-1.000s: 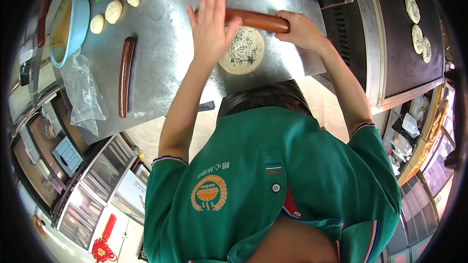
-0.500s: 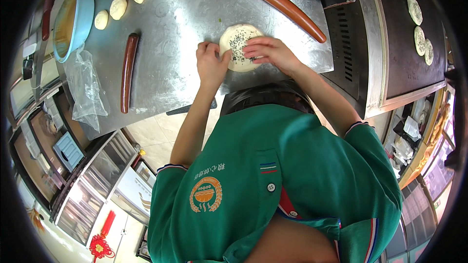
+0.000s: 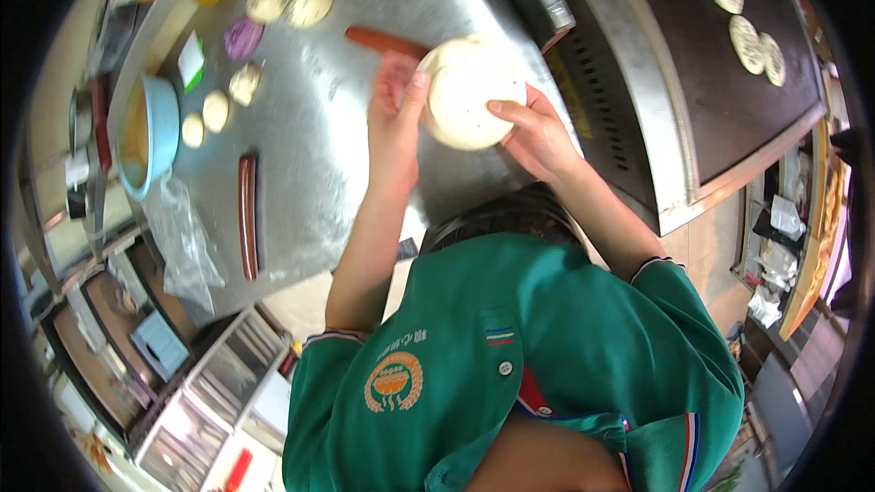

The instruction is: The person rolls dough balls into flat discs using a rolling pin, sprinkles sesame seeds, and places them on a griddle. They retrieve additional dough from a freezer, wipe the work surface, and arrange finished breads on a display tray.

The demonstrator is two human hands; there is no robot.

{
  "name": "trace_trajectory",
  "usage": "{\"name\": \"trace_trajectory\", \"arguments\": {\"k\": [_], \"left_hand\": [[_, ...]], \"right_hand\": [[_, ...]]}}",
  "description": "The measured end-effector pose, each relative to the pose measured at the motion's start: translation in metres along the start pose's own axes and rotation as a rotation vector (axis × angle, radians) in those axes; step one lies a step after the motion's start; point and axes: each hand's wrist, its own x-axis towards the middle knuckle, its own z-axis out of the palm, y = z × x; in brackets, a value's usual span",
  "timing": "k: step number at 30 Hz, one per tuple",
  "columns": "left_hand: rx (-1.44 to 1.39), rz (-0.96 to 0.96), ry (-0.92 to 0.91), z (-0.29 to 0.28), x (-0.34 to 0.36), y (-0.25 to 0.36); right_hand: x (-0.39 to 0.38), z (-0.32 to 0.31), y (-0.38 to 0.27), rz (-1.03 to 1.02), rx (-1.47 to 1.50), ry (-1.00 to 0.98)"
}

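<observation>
A pale flat dough round [image 3: 467,73] is lifted between my two hands, its plain side facing up with only a few dark specks. My left hand [image 3: 397,118] grips its left edge, while my right hand [image 3: 538,132] pinches the right edge, thumb on top. Partly behind the dough and left hand lies an orange-brown rolling pin [image 3: 365,36] on the steel table [image 3: 301,128]. A darker rolling pin [image 3: 248,219] rests to my left.
Small dough pieces [image 3: 215,111], a purple lump [image 3: 243,38], several speckled rounds [image 3: 308,5], a blue basin [image 3: 161,128] and a plastic bag [image 3: 182,228] occupy the table's left and back. At right is a dark griddle [image 3: 729,118] with flat rounds [image 3: 746,44].
My hands left the rolling pin, took hold of the seeded dough and lifted it, now showing a mostly plain face. The view has also shifted, revealing more rounds at the back.
</observation>
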Motion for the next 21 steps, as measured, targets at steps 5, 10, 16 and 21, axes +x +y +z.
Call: {"name": "trace_trajectory", "arguments": {"k": [5,10,16,21], "left_hand": [[0.175,0.058,-0.083,0.089,0.043,0.008],[0.368,0.488,-0.167,0.115,0.066,-0.002],[1.031,0.534,0.256,0.018,0.038,-0.055],[1.598,0.126,0.039,-0.066,0.015,-0.114]], "right_hand": [[-0.024,-0.018,-0.087,-0.006,0.117,0.081],[-0.052,-0.075,-0.21,-0.216,-0.014,0.29],[-0.061,-0.219,-0.406,-1.046,-1.539,0.992],[-0.018,-0.333,-0.534,-0.906,-2.265,1.262]]}}
